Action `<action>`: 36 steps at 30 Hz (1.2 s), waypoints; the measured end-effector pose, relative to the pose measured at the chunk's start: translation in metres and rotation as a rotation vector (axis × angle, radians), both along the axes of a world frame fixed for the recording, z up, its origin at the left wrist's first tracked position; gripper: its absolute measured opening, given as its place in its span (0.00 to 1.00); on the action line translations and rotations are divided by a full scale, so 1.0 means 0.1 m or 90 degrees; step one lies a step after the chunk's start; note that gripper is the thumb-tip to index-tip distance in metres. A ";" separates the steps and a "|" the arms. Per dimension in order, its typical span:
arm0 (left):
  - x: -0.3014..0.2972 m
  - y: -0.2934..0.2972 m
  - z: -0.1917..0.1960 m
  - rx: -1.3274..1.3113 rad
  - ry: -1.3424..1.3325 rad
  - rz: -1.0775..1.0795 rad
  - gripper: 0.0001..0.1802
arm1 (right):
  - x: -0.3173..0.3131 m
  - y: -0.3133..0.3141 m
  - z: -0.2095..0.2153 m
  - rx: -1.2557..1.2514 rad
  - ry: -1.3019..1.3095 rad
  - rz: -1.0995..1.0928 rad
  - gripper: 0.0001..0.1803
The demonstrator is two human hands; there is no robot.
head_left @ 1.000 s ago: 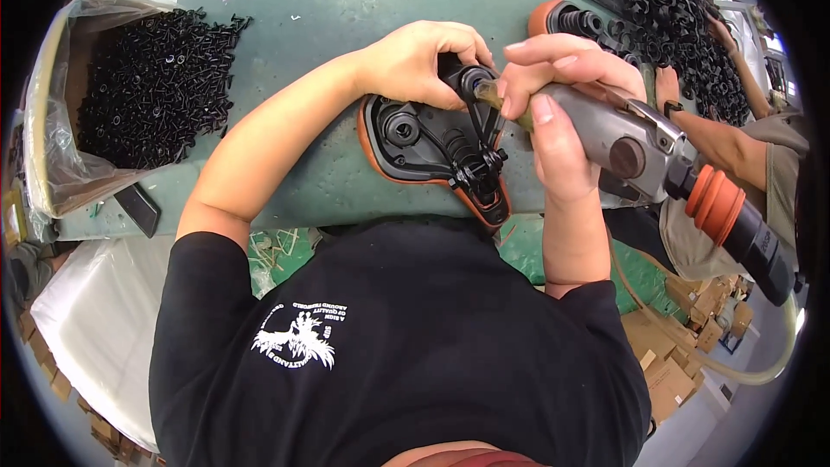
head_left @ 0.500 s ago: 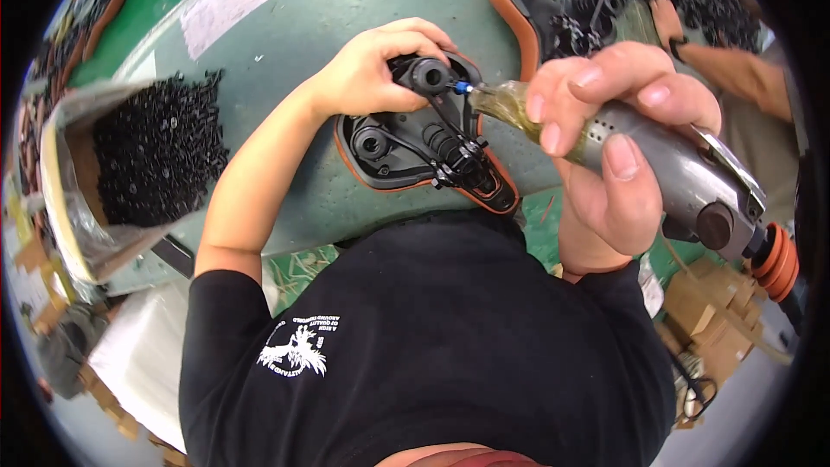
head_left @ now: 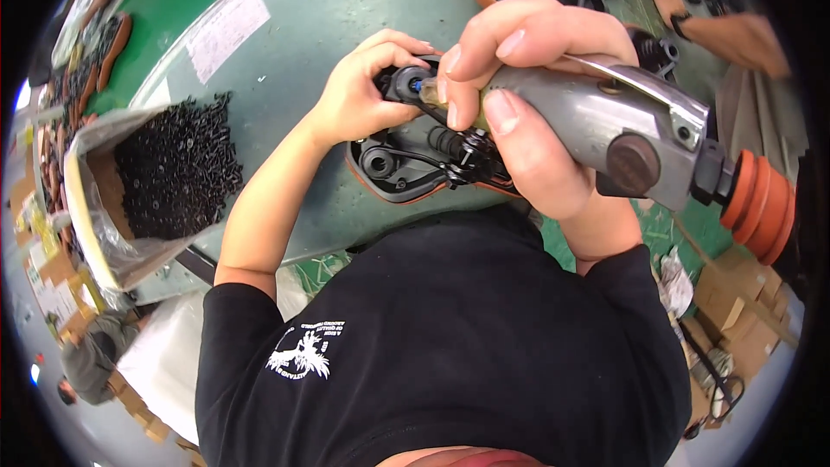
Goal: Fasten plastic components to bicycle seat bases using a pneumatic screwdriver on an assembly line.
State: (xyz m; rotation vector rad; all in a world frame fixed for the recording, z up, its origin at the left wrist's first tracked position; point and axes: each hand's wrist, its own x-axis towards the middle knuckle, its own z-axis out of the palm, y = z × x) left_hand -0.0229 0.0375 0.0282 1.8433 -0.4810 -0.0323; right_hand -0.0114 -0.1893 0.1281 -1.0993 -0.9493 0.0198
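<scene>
Left hand (head_left: pixel 359 95): pinched the black round fitting (head_left: pixel 405 84) on the black housing (head_left: pixel 415 164), at the table (head_left: pixel 346 9) edge;
Right hand (head_left: pixel 519 95): clenched round the grey pneumatic driver (head_left: pixel 596 125);
Advice: bit should have stayed square to the fitting

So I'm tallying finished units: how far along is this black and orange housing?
Done: wiring already sits inside the housing. In hand: right hand aims the pneumatic screwdriver at one boss, left hand steadying. Left: I cannot tell whether other bosses hold screws.
</scene>
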 end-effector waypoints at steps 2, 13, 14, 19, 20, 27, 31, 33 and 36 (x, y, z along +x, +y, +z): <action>0.01 0.04 -0.07 -0.003 -0.054 -0.004 0.23 | 0.02 0.11 -0.04 -0.051 -0.007 -0.029 0.20; 0.02 0.08 -0.23 -0.026 -0.014 0.010 0.20 | 0.16 0.49 -0.35 -0.114 -0.045 -0.028 0.16; 0.02 0.07 -0.23 -0.031 -0.008 0.003 0.20 | 0.13 0.51 -0.33 -0.112 -0.004 -0.029 0.16; -0.01 0.08 -0.22 -0.018 -0.025 0.019 0.21 | 0.12 0.46 -0.18 -0.155 -0.028 0.006 0.20; -0.04 0.11 -0.19 -0.032 -0.052 0.013 0.22 | 0.06 0.37 -0.11 -0.117 -0.033 0.004 0.20; 0.06 1.55 0.21 -0.030 0.006 0.332 0.21 | -0.15 -0.64 0.05 0.026 0.076 -0.247 0.18; 0.28 2.78 -0.14 0.015 -0.207 0.943 0.24 | -0.08 -0.88 -0.21 -0.157 0.387 -0.446 0.13; -0.02 2.67 -0.06 0.230 -0.079 0.804 0.24 | -0.10 -0.83 -0.33 -0.191 0.471 -0.393 0.12; -0.53 2.15 -0.06 0.479 0.037 0.576 0.20 | -0.04 -0.73 -0.53 -0.245 0.525 -0.330 0.10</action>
